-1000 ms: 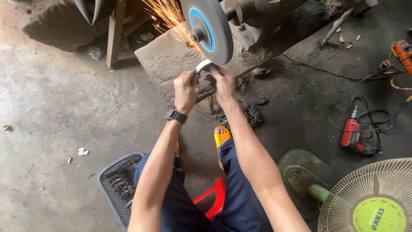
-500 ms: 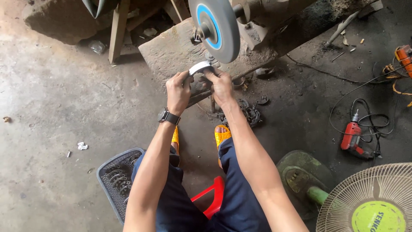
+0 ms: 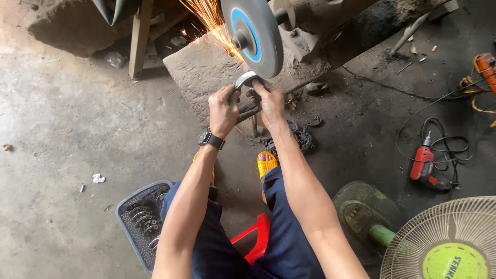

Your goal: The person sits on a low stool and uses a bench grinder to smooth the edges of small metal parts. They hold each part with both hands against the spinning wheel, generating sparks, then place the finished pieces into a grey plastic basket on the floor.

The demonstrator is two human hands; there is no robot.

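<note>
Both of my hands hold a curved grey metal piece up against the lower edge of a spinning grey grinding wheel with a blue centre ring. My left hand, with a black watch on the wrist, grips its left side. My right hand grips its right side. Orange sparks fly up and to the left from the contact point. The wheel's motor sits on a concrete block.
A grey basket of metal parts sits on the floor at my left leg. A red drill with its cable lies to the right. A fan stands at the lower right. I sit on a red stool.
Sparks showed a second ago, stopped half a second ago and fly again now. The metal piece is back against the wheel.
</note>
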